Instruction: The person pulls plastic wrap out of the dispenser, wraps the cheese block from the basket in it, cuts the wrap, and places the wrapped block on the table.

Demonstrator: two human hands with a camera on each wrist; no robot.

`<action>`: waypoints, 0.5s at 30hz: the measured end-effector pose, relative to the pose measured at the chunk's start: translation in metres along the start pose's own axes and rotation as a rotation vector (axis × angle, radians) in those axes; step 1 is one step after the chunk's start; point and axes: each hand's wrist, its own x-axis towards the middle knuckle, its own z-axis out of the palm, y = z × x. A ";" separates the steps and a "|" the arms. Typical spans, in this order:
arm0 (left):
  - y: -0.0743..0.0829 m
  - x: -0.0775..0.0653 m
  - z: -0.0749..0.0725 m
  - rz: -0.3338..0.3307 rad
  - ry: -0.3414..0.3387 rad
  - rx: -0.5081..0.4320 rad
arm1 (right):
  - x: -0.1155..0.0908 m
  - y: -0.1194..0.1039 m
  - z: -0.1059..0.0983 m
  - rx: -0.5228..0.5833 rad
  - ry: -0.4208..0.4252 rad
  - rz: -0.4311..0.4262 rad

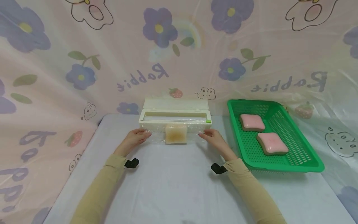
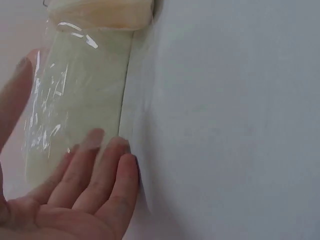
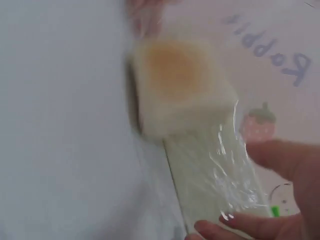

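Observation:
A square, bread-like piece (image 1: 176,134), cream with a browned middle, stands against the front of a white cling film dispenser (image 1: 152,127). Clear cling film (image 3: 222,165) spreads out from it to both sides, glossy and creased. At the film's left end is my left hand (image 1: 136,137), thumb well apart from the fingers (image 2: 107,175), whose tips overlap the film and the dispenser's front. My right hand (image 1: 214,139) mirrors it at the right end, its thumb (image 3: 280,156) beside the film's edge and its fingertips low over the film.
The dispenser's lid (image 1: 176,104) stands raised at the back, with a small green slider (image 1: 208,121) at its right end. To the right, a green basket (image 1: 243,155) holds two pink square pieces (image 1: 272,143). A patterned curtain (image 1: 195,62) hangs behind the white-covered table (image 1: 167,186).

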 end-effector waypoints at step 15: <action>-0.004 0.006 0.014 0.128 -0.034 -0.074 | 0.024 0.009 0.033 0.491 0.156 0.002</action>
